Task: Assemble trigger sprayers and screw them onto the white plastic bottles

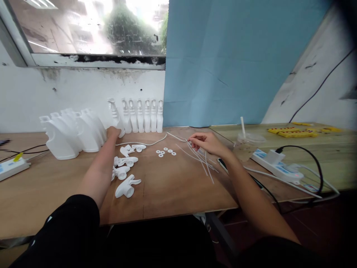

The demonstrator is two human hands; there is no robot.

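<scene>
On the left, my left hand point(113, 132) closes round the lower part of a white spray bottle point(113, 113), which leans beside a row of upright white spray bottles point(139, 117) against the wall. To the right, my right hand point(206, 143) has its thumb and fingertips pinched at the end of a thin white tube. More thin white tubes point(206, 165) lie spread on the table below it. Several small white washers point(166, 152) lie between my hands. White trigger spray heads point(128, 187) lie in a column near my left forearm.
White bottles without spray heads point(61, 137) stand grouped at the left. A white cable point(145, 143) crosses the wooden table. Power strips point(275, 167) lie at both sides, with a phone point(223, 165), a clear cup-like item point(249, 138) and yellow pieces point(292, 132) on the right.
</scene>
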